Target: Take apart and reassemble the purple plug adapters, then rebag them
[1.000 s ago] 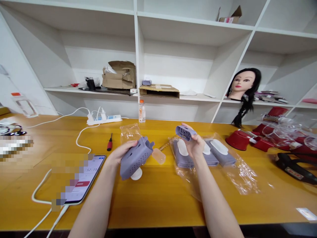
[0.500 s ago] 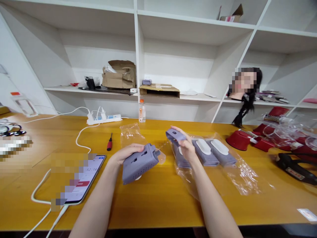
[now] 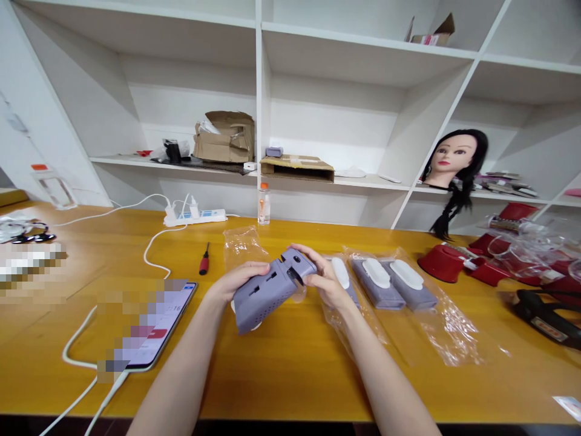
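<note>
My left hand [image 3: 233,282] grips a purple-grey plastic housing [image 3: 259,298] by its left side, thumb on top. The housing has two dark slots on its upper face and rows of small holes along the near side. Pinched in my right hand [image 3: 330,283] is a matching end cap [image 3: 299,261] with a dark round spot. The cap sits against the housing's right end, tilted, with a dark gap between them. Close by on the right, several similar purple-grey units [image 3: 381,293] with white oval parts lie on clear plastic wrap [image 3: 447,330].
A red-handled screwdriver [image 3: 204,262] and a phone [image 3: 157,333] with white cables lie to the left. Behind stand a power strip [image 3: 206,217] and a small bottle [image 3: 264,204]. Red items [image 3: 440,263] and a black tool [image 3: 540,318] occupy the right of the wooden table [image 3: 272,381].
My right hand has brought the end cap left and down onto the housing's end; before, the two were apart. The view has shifted slightly.
</note>
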Motion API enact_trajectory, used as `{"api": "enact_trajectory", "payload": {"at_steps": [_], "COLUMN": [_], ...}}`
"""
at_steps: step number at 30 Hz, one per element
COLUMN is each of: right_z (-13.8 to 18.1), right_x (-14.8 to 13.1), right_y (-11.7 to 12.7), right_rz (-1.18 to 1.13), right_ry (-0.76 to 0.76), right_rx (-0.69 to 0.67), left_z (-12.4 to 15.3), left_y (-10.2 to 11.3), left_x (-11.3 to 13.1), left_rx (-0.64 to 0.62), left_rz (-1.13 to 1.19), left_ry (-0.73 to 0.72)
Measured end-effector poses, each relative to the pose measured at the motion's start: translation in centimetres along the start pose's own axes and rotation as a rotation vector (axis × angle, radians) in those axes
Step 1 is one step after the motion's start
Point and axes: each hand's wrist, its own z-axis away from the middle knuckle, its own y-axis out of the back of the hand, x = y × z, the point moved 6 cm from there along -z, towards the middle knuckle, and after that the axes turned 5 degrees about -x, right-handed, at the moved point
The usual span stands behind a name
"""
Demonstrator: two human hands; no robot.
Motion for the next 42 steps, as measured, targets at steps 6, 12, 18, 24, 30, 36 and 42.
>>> {"api": "enact_trajectory", "payload": {"at_steps": [6, 12, 18, 24, 30, 36, 42], "right_z": [0.0, 0.0, -0.2, -0.3, -0.2, -0.2, -0.2], "right_x": [0.2, 0.7, 1.5, 2.2, 1.1, -0.6, -0.8], "right_y": [0.3, 0.6, 0.5, 0.4, -0.1, -0.6, -0.7], "right_rz": [0.056, 0.107, -0.031, -0.1, 0.243, 0.441, 0.377], "right_ry": [-0.009, -0.007, 0.013, -0.019, -0.037, 0.045, 0.045], "right_rx": [0.015, 0.069, 0.171, 0.212, 0.144, 0.063, 0.025], "left_z": [0.4, 0.6, 0.4, 0.5, 0.9, 1.0, 1.3], "left_y": [-0.8, -1.0, -0.8, -1.3, -1.8, -2.8, -3.0], "left_x": [0.5, 1.2, 1.2, 1.5, 1.8, 1.5, 1.7], "left_rx": [-0.005, 0.063, 0.077, 0.054, 0.059, -0.044, -0.014], "left_rz": [-0.038, -0.116, -0.183, -0.229, -0.291, -0.292, -0.262], "left_ry": [0.001, -0.024, -0.066, -0.084, -0.103, -0.12, -0.107]}}
